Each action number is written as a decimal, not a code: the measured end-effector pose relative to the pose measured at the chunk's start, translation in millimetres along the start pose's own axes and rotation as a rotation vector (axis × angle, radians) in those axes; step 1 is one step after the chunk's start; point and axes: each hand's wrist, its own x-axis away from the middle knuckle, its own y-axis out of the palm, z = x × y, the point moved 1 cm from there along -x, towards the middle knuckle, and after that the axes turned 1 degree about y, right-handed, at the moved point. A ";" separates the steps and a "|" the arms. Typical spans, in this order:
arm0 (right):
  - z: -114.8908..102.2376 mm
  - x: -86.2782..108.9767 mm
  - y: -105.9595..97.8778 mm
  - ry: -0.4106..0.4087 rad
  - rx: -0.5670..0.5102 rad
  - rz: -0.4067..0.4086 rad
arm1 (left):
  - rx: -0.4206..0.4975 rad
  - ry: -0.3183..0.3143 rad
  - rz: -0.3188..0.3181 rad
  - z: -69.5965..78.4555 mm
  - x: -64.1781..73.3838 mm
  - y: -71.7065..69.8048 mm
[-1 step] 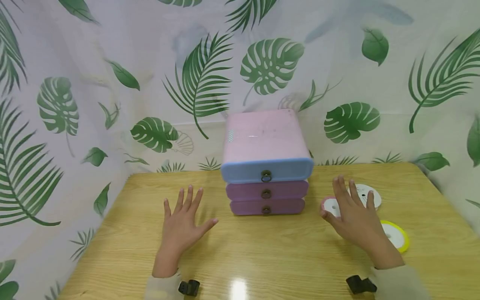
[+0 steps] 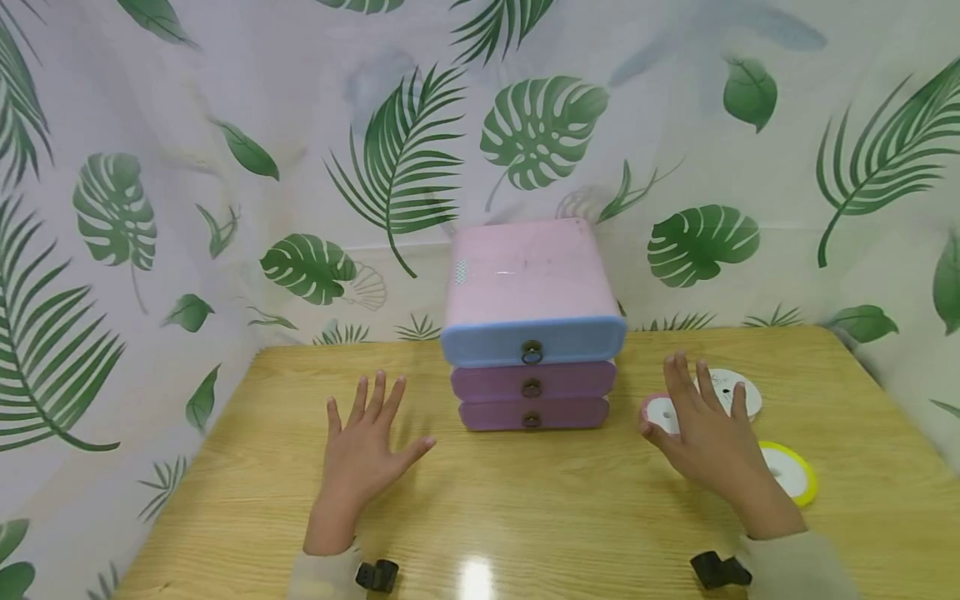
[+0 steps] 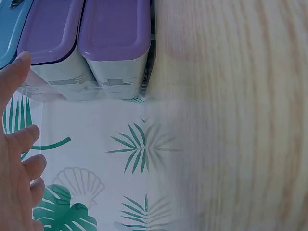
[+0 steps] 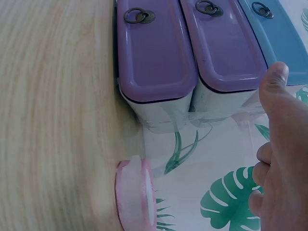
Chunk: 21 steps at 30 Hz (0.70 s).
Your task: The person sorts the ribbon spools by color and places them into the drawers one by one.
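A small chest of drawers (image 2: pixel 534 271) with a pink top stands at the back middle of the table. Its top drawer (image 2: pixel 577 340) is blue, the two lower ones purple, each with a dark ring pull. My left hand (image 2: pixel 362 458) is held out to the left of the chest, fingers spread, holding nothing. To the chest's right, my right hand (image 2: pixel 712 442) is also spread and holds nothing. From above, it partly covers a pink-edged spool (image 2: pixel 660 414) and a white spool (image 2: pixel 738 390). By the right wrist lies a yellow-rimmed spool (image 2: pixel 801 483), partly hidden.
The wood-grain table (image 2: pixel 480 492) runs up to a leaf-printed cloth (image 2: pixel 420 50) hanging behind and at the sides. A black wrist camera (image 2: pixel 378 575) sits by the left sleeve, another (image 2: pixel 720 571) by the right sleeve.
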 end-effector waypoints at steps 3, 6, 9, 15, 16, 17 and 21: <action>1.1 -0.1 0.3 -0.003 0.004 -0.005 | -0.007 0.004 0.007 0.6 -0.1 0.8; 1.7 -0.3 0.1 -0.005 0.003 -0.008 | -0.021 0.010 0.020 1.0 -1.0 0.9; 0.7 -0.5 -3.4 -0.006 -0.006 0.013 | -0.019 0.012 0.036 1.4 -2.5 -2.1; -2.5 0.1 -12.0 -0.027 -0.025 0.089 | 0.008 0.017 0.059 2.6 -4.1 -8.6; -2.5 0.3 -12.7 -0.035 -0.021 0.106 | 0.006 0.019 0.063 2.7 -4.5 -9.8; -2.7 0.7 -13.3 -0.042 -0.016 0.120 | 0.005 0.022 0.067 3.0 -4.9 -11.2; -3.7 1.8 -17.4 -0.069 -0.012 0.185 | 0.000 0.040 0.101 5.2 -7.6 -19.7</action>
